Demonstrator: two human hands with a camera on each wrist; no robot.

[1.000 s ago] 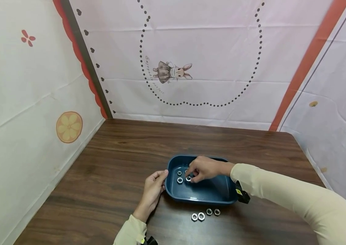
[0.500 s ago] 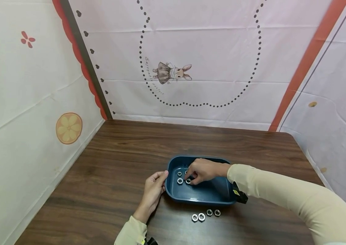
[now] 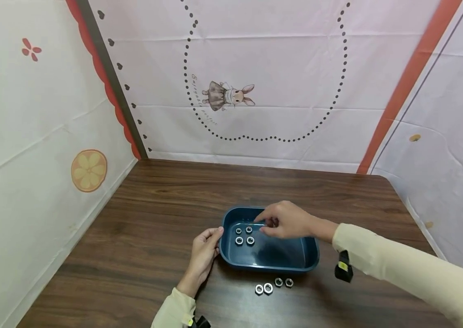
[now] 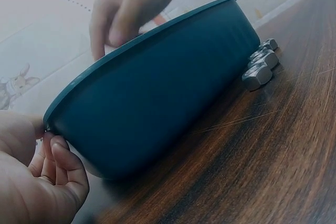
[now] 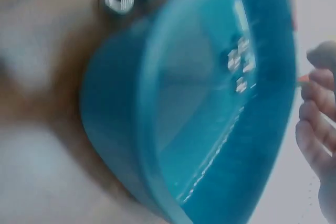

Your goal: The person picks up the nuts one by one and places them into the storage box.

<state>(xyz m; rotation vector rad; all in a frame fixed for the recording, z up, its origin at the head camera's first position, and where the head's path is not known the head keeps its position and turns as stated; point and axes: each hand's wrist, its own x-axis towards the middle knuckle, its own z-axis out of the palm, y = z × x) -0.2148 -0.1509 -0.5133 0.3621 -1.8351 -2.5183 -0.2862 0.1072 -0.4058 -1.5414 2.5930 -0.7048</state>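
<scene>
A dark blue plastic tray [image 3: 282, 256] stands on the table, its rim pinched at the left end between the thumb and fingers of my left hand [image 3: 204, 252]. Several metal hex nuts lie inside toward its left end, among them a larger nut [image 3: 250, 241] and a smaller nut [image 3: 238, 231]. Over the tray's far side hovers my right hand [image 3: 290, 221], thumb and index finger apart and nothing between them. In the left wrist view the left fingers [image 4: 65, 163] curl under the rim. The right wrist view is blurred.
Several more hex nuts sit on the wooden table [image 3: 166, 205] just in front of the tray, such as a large nut [image 3: 268, 288] and a smaller nut [image 3: 289, 283]. A printed cloth [image 3: 280, 91] hangs behind and on both sides.
My right hand has let go of a nut at the tray's left end and moved up and to the right. The left hand keeps its hold on the rim.
</scene>
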